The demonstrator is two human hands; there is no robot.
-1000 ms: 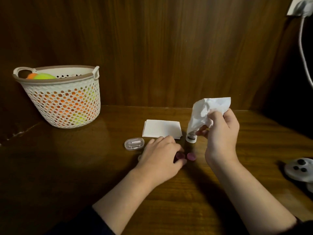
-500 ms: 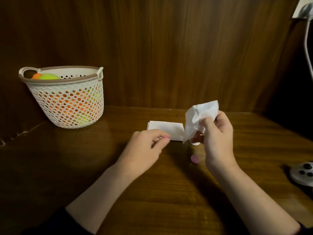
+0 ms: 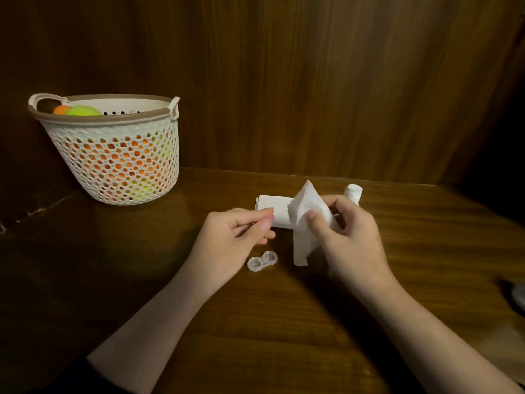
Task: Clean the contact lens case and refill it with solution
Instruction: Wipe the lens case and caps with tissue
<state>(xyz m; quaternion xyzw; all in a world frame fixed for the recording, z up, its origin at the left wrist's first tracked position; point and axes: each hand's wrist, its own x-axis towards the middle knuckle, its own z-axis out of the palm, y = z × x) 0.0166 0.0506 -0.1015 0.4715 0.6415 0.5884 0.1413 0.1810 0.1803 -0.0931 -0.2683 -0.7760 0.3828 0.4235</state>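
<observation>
While basket (image 3: 113,155): holds orange and green balls
Lens case (image 3: 262,260): one, two uncapped wells
Right hand (image 3: 349,237): pinching tissue (image 3: 305,223)
Left hand (image 3: 233,240): thumb and forefinger pinched; contents unclear

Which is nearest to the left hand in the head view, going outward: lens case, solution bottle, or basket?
From the left hand:
1. Lens case, on the table just below its fingertips.
2. Solution bottle, behind the right hand.
3. Basket, far back-left.

The right hand (image 3: 350,237) and tissue (image 3: 306,223) hide most of the bottle (image 3: 353,193). What the left hand (image 3: 235,240) pinches is indistinguishable. A pale object (image 3: 518,294) is cropped at the table's right edge.
</observation>
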